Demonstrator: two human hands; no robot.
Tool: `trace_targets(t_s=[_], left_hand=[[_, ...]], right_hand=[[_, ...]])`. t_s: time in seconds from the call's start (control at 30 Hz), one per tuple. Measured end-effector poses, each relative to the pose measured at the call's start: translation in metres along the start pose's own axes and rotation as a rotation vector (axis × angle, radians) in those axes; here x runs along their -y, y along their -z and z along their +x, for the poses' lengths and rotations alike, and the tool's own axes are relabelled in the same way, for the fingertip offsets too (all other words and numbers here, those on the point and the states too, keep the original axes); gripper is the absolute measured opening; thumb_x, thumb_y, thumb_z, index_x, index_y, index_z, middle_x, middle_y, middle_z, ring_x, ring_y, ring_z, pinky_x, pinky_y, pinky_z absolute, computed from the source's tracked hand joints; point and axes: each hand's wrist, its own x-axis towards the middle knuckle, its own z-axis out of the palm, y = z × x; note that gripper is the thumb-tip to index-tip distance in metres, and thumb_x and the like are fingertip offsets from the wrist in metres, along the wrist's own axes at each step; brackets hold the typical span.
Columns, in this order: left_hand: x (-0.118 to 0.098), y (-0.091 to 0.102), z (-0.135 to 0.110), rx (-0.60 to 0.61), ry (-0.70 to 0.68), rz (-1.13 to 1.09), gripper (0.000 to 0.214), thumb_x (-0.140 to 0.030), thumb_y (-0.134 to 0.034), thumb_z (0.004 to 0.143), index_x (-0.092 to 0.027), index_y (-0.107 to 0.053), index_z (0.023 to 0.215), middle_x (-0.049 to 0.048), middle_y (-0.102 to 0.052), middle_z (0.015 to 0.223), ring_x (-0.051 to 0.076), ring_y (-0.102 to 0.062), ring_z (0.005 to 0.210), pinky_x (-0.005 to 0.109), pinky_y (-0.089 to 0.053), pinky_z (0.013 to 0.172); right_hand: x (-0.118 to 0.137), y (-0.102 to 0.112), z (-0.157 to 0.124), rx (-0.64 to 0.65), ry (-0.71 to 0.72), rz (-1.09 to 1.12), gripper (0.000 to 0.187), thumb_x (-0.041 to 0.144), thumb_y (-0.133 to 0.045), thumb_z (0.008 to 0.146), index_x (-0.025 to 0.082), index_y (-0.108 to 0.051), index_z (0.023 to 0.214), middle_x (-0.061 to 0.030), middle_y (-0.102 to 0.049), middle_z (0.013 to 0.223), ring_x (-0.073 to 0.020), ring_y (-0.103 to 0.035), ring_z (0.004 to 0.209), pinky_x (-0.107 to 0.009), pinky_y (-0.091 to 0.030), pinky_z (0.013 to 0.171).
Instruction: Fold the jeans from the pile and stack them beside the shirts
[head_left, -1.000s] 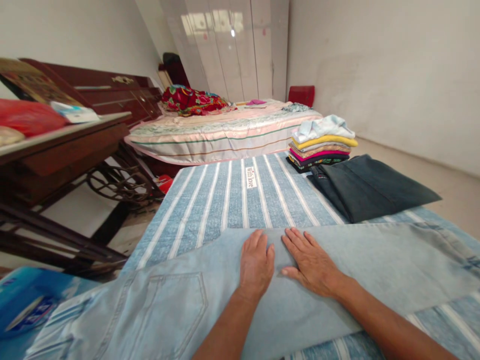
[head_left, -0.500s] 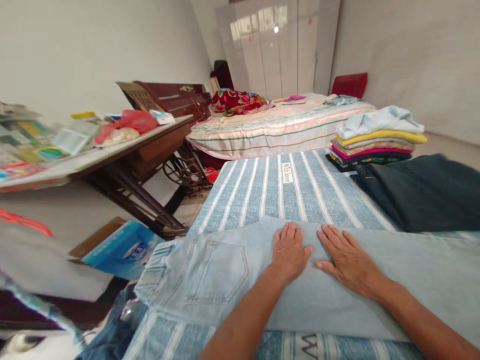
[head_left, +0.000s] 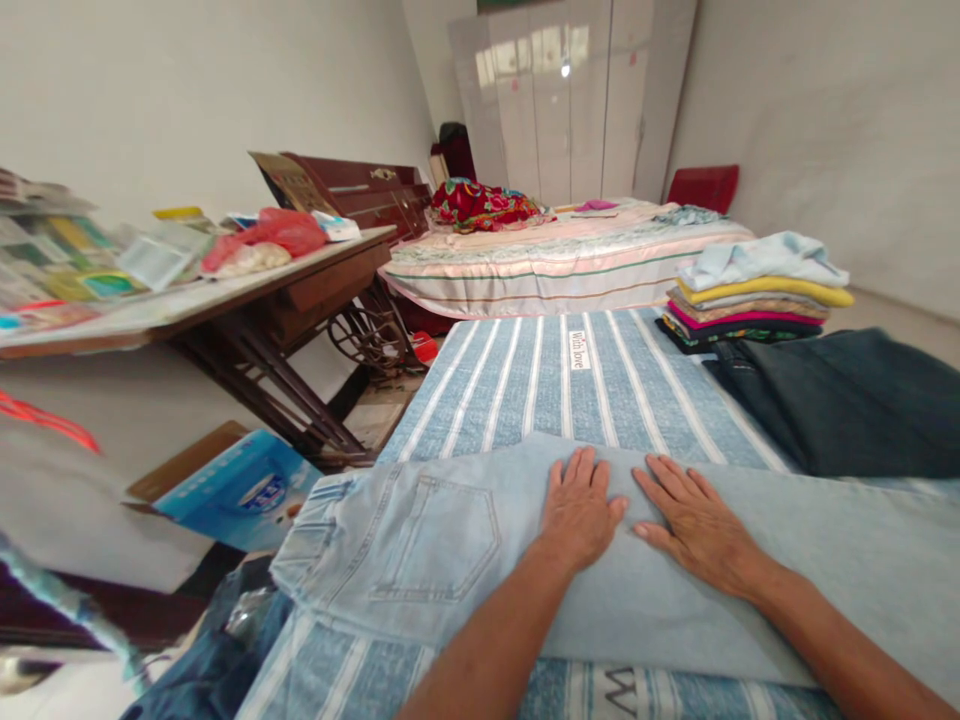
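Note:
A pair of light blue jeans (head_left: 450, 540) lies folded lengthwise across a blue and white striped cloth (head_left: 510, 380). Its elastic waistband and back pocket are at the left, and the legs run out past the right edge of view. My left hand (head_left: 583, 510) rests flat on the jeans, just right of the pocket, fingers stretched out. Close beside it, my right hand (head_left: 694, 522) also lies flat on the denim with its fingers apart. Neither hand grips the fabric.
Dark folded trousers (head_left: 847, 400) lie at the right, by a stack of folded clothes (head_left: 757, 295). A cluttered sewing-machine table (head_left: 172, 325) stands left, above a blue box (head_left: 240, 490). Beyond are a bed (head_left: 555, 275) and a wardrobe (head_left: 555, 110).
The camera view has shifted slightly. Both hands remain flat at nearly the same spots on the jeans, which look unchanged.

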Motion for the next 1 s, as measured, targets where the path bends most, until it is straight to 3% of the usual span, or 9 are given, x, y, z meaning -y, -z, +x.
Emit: trace_targets(t_s=[0.13,0.2,0.3,0.43,0.53,0.83,1.0], left_hand=[[0.000,-0.002,-0.001,-0.058,-0.009,0.012,0.051,-0.048,-0.031,0.091,-0.017,-0.040,0.131,0.0109,-0.034,0.145,0.024,-0.022,0.136,0.049,-0.021,0.108],[0.000,-0.004,-0.002,-0.076,-0.006,0.012,0.051,-0.048,-0.031,0.091,-0.017,-0.041,0.131,0.0108,-0.034,0.144,0.024,-0.023,0.135,0.049,-0.022,0.108],[0.000,-0.006,-0.001,-0.087,-0.005,0.004,0.052,-0.048,-0.030,0.091,-0.017,-0.041,0.131,0.0112,-0.034,0.144,0.024,-0.022,0.136,0.049,-0.021,0.108],[0.000,-0.008,-0.001,-0.092,-0.011,-0.010,0.055,-0.049,-0.026,0.092,-0.015,-0.039,0.134,0.0123,-0.034,0.144,0.024,-0.022,0.136,0.048,-0.019,0.109],[-0.001,-0.007,-0.001,-0.090,-0.006,-0.016,0.055,-0.048,-0.026,0.092,-0.015,-0.040,0.134,0.0126,-0.034,0.144,0.024,-0.022,0.136,0.048,-0.018,0.109],[-0.001,-0.010,-0.002,-0.097,-0.016,0.002,0.056,-0.049,-0.024,0.092,-0.013,-0.039,0.133,0.0132,-0.032,0.145,0.025,-0.020,0.136,0.048,-0.019,0.109],[-0.001,-0.011,-0.002,-0.117,-0.022,0.009,0.056,-0.048,-0.025,0.092,-0.014,-0.039,0.133,0.0126,-0.032,0.145,0.025,-0.020,0.136,0.048,-0.019,0.109]], right_hand=[[0.005,0.026,0.021,0.061,-0.040,0.061,0.055,0.054,-0.036,0.088,0.017,-0.054,0.125,-0.0137,-0.049,0.132,-0.0276,-0.043,0.123,-0.042,-0.037,0.098],[0.011,0.041,0.042,0.087,-0.101,0.071,0.043,0.041,-0.034,0.091,0.018,-0.060,0.117,-0.0117,-0.059,0.118,-0.0241,-0.053,0.110,-0.036,-0.041,0.092],[0.022,0.053,0.078,0.146,-0.165,0.032,0.034,0.029,-0.036,0.089,0.020,-0.065,0.105,-0.0093,-0.064,0.104,-0.0222,-0.057,0.099,-0.032,-0.043,0.084],[0.028,0.051,0.114,0.253,-0.181,0.027,0.031,0.025,-0.039,0.086,0.021,-0.070,0.084,-0.0085,-0.067,0.092,-0.0208,-0.061,0.087,-0.029,-0.044,0.071],[0.026,0.051,0.128,0.328,-0.209,0.042,0.025,0.028,-0.046,0.082,0.022,-0.071,0.080,-0.0065,-0.069,0.086,-0.0204,-0.062,0.084,-0.027,-0.042,0.065],[0.017,0.056,0.148,0.470,-0.146,0.136,0.027,0.037,-0.053,0.078,0.018,-0.071,0.070,-0.0054,-0.067,0.068,-0.0157,-0.059,0.066,-0.023,-0.036,0.054],[0.011,0.054,0.154,0.516,-0.053,0.219,0.021,0.029,-0.057,0.073,0.016,-0.069,0.062,-0.0026,-0.062,0.058,-0.0134,-0.054,0.060,-0.022,-0.034,0.052]])
